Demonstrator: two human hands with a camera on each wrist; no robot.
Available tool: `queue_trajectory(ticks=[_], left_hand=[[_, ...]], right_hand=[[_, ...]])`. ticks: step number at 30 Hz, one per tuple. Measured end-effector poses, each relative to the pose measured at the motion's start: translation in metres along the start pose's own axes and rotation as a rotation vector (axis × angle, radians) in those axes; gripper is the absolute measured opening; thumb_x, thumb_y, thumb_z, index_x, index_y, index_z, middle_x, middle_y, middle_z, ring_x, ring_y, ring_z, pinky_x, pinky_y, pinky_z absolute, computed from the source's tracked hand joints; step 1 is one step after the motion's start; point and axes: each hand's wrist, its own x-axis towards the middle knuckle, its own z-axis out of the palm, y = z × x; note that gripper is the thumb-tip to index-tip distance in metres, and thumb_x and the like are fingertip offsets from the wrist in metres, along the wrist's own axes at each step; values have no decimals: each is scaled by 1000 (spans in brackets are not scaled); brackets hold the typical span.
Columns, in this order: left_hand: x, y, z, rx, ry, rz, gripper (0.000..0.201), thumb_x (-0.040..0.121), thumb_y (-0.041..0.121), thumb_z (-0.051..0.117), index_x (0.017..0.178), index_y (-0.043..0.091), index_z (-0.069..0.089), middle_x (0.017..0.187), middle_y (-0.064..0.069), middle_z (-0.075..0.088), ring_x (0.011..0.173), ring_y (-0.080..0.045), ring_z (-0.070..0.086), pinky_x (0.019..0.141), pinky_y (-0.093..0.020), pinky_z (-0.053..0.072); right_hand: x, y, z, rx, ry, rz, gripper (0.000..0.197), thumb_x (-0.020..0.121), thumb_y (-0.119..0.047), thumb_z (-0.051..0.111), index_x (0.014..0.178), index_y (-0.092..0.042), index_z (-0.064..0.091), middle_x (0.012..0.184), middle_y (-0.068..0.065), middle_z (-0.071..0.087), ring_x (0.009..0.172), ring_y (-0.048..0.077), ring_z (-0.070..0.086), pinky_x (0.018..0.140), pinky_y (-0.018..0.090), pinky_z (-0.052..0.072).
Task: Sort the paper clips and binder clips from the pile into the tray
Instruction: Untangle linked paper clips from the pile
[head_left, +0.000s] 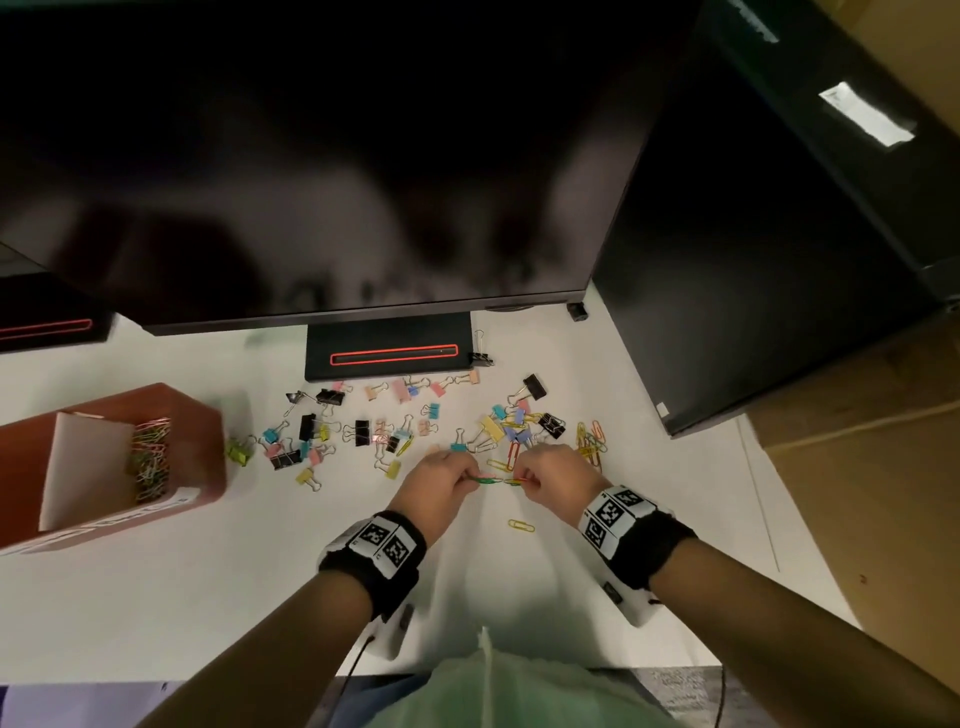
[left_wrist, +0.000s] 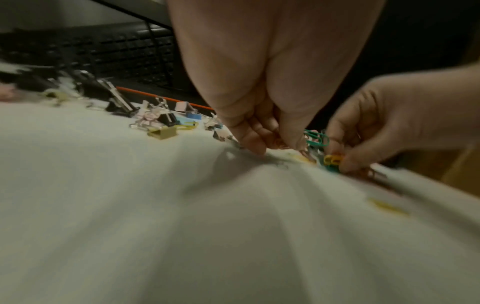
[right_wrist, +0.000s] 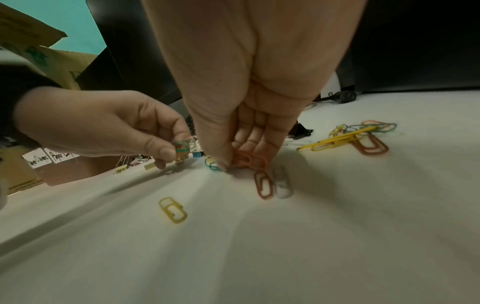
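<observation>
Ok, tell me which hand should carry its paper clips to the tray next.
Left. The left hand already pinches a few paper clips, and the tray sits on its side of the desk. The right hand is farther off, gathering more.

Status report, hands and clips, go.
Left hand pinching a bunch of paper clips. Right hand pinching orange clips off the desk. Binder clips unsorted; tray far left. Nothing blocking.
</observation>
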Motion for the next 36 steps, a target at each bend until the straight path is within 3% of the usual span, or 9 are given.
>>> queue_trajectory(ticks=[4, 9, 13, 15, 18, 22, 27, 32, 36], left_hand=[[-20, -6, -44, -208, 139, -15, 4, 83, 8, 64, 86, 10, 64, 76, 7, 59, 70, -9, 56, 66, -5, 40], [-60, -47, -132, -366, 305, -95, 20, 81, 8, 67, 77, 26, 60, 70, 10, 67, 69, -4, 62, 68, -13, 48], [-96, -97, -201, -445, 462, -276, 11, 83, 7, 64, 79, 17, 61, 61, 6, 63, 56, -13, 56, 53, -19, 44], [-109, -128, -229, -365, 543, -356, 6, 83, 12, 66, 80, 15, 61, 65, 3, 65, 61, -19, 59, 63, -26, 48], [-120, -167, -255, -332, 591, -439, 11, 79, 19, 69, 74, 19, 59, 70, 1, 67, 68, -20, 63, 73, -37, 51], [-116, -194, -261, -292, 522, -539, 12, 77, 18, 72, 74, 21, 60, 77, 1, 68, 76, -18, 65, 76, -31, 52], [-109, -204, -253, -269, 416, -512, 18, 80, 0, 64, 92, 13, 64, 100, -7, 66, 97, -23, 63, 96, -38, 48], [-101, -155, -240, -103, 366, -153, 21, 84, 8, 63, 103, 16, 64, 100, 6, 58, 85, -7, 60, 83, -21, 49], [-77, -121, -194, -127, 153, -5, 14, 84, 21, 63, 96, 28, 62, 90, 14, 58, 73, 1, 57, 78, -29, 48]], right_hand=[[4, -26, -9, 53, 84, -30, 22, 88, -7, 53, 104, -6, 68, 105, 12, 69, 98, 26, 62, 83, 24, 44], [34, -113, -24, 69, 182, -207, 20, 87, -7, 57, 103, -9, 68, 100, 9, 68, 91, 24, 62, 82, 27, 46], [76, -209, -23, 99, 185, -341, 16, 87, -11, 58, 101, -11, 67, 97, 7, 65, 85, 20, 60, 77, 27, 48], [98, -258, -17, 122, 180, -389, 15, 86, -10, 58, 98, -10, 67, 92, 5, 63, 78, 17, 56, 72, 27, 47], [134, -321, 0, 136, 193, -426, 15, 86, -10, 58, 97, -13, 67, 97, 8, 65, 86, 22, 60, 82, 34, 51], [168, -365, 25, 147, 154, -346, 22, 87, -14, 60, 108, -10, 65, 108, 12, 67, 101, 27, 62, 91, 38, 49], [162, -350, 32, 252, 186, -370, 30, 89, -15, 60, 118, -11, 62, 120, 8, 63, 110, 21, 59, 101, 28, 44], [116, -269, 24, 278, 321, -438, 19, 85, -11, 63, 104, -13, 68, 103, 6, 61, 86, 9, 56, 78, 19, 46], [60, -174, 28, 93, 291, -230, 19, 84, -18, 68, 102, -18, 68, 95, 1, 60, 79, 7, 51, 75, 30, 53]])
